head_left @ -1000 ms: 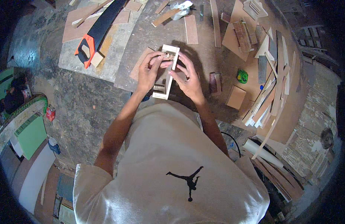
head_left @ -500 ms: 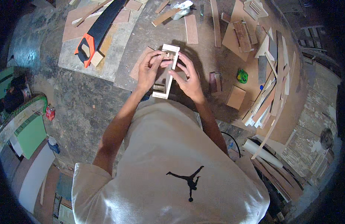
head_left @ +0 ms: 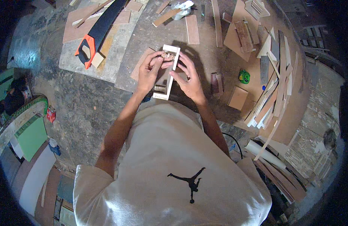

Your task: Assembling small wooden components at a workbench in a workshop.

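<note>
A narrow wooden frame (head_left: 170,83) is sitting upright in the view between the person's two hands, near the front edge of the desk (head_left: 147,35); its lower end is reaching close to the pale shirt (head_left: 155,150). The right hand (head_left: 189,80) is grasping the frame's right rail, the thumb and fingers pressing along it. The left hand (head_left: 148,71) is pinching a small notched piece (head_left: 168,56) inside the upper end, though the fingers are partly hiding that contact and it is hard to tell how the piece is fitting. To the right, a dark brown block (head_left: 217,84), a square board (head_left: 238,98) and a green object (head_left: 244,77) are lying apart from one another, with a heap of wooden strips (head_left: 277,90) spreading beyond them. At the far side, a cup (head_left: 180,14) is standing, a flat strip leaning against it. At the upper left, an orange-handled saw (head_left: 102,28) is lying on a grey surface.
</note>
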A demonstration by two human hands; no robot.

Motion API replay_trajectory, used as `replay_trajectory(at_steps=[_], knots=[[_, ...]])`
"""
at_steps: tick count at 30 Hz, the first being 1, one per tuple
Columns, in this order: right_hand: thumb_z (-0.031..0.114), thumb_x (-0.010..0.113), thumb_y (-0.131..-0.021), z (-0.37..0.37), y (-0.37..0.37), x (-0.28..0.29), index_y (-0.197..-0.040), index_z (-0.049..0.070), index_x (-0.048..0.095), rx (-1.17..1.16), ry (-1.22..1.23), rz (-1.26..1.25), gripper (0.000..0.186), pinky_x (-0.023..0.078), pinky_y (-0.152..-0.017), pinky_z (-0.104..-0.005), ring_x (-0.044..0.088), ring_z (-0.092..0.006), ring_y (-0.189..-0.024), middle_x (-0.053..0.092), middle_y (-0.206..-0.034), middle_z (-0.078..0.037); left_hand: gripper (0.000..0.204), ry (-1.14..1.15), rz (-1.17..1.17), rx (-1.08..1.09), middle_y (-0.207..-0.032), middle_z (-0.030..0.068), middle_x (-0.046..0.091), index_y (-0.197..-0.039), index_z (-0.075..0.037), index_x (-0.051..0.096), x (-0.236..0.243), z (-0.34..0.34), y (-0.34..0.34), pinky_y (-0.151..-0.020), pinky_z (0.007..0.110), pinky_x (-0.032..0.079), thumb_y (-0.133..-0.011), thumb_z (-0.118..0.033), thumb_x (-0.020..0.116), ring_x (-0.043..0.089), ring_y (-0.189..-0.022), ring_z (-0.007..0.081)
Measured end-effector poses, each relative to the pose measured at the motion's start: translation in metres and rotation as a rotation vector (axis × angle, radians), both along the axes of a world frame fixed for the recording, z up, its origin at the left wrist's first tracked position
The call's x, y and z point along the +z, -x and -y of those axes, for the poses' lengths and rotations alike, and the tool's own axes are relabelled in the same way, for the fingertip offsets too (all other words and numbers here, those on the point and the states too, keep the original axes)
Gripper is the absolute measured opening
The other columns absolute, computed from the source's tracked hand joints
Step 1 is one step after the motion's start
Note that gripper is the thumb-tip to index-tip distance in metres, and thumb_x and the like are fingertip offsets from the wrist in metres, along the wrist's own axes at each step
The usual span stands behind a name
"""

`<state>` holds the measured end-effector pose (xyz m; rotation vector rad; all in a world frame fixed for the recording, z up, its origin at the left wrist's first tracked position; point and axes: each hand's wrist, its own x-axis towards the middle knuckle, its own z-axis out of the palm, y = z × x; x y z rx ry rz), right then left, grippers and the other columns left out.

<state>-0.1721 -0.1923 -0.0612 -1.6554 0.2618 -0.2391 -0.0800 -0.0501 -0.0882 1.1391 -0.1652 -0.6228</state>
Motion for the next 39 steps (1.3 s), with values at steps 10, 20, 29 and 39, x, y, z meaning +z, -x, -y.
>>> replay_trajectory(at_steps=[10, 20, 29, 39], knots=[[0.01, 0.075, -0.086, -0.001, -0.001, -0.004, -0.145, 0.004, 0.036, -0.026, 0.007, 0.027, 0.071, 0.045, -0.106, -0.0417, 0.047, -0.0256, -0.131, 0.041, -0.147, -0.014, 0.029, -0.018, -0.011, -0.006, -0.115, 0.0182, 0.065, -0.129, 0.001, 0.051, 0.002, -0.001, 0.0, -0.089, 0.033, 0.054, -0.104, -0.012, 0.048, 0.068, -0.104, 0.0282], [0.003, 0.073, -0.086, -0.001, -0.001, 0.001, -0.144, 0.001, 0.037, -0.007, -0.002, 0.019, 0.069, 0.043, -0.108, -0.0418, 0.044, -0.0238, -0.134, 0.04, -0.148, -0.013, 0.027, -0.03, -0.006, 0.015, -0.115, 0.016, 0.064, -0.127, 0.002, 0.052, -0.009, -0.002, -0.001, -0.088, 0.033, 0.056, -0.103, -0.009, 0.049, 0.068, -0.102, 0.0272], [0.003, 0.075, -0.085, 0.002, 0.0, -0.001, -0.14, 0.001, 0.041, 0.0, 0.084, 0.023, 0.065, 0.045, -0.105, -0.0414, 0.047, -0.0248, -0.131, 0.042, -0.146, -0.014, 0.025, -0.134, 0.093, 0.032, -0.116, 0.016, 0.063, -0.125, 0.003, 0.052, 0.005, 0.0, -0.002, -0.086, 0.034, 0.058, -0.101, -0.006, 0.05, 0.068, -0.1, 0.0279], [0.005, 0.075, -0.085, 0.001, 0.0, -0.001, -0.141, 0.001, 0.041, 0.002, 0.06, 0.016, 0.065, 0.046, -0.105, -0.0413, 0.047, -0.0241, -0.131, 0.041, -0.147, -0.013, 0.024, 0.01, -0.088, 0.034, -0.114, 0.0182, 0.065, -0.124, 0.002, 0.053, -0.003, 0.001, -0.002, -0.085, 0.036, 0.059, -0.102, -0.008, 0.049, 0.069, -0.1, 0.0282]])
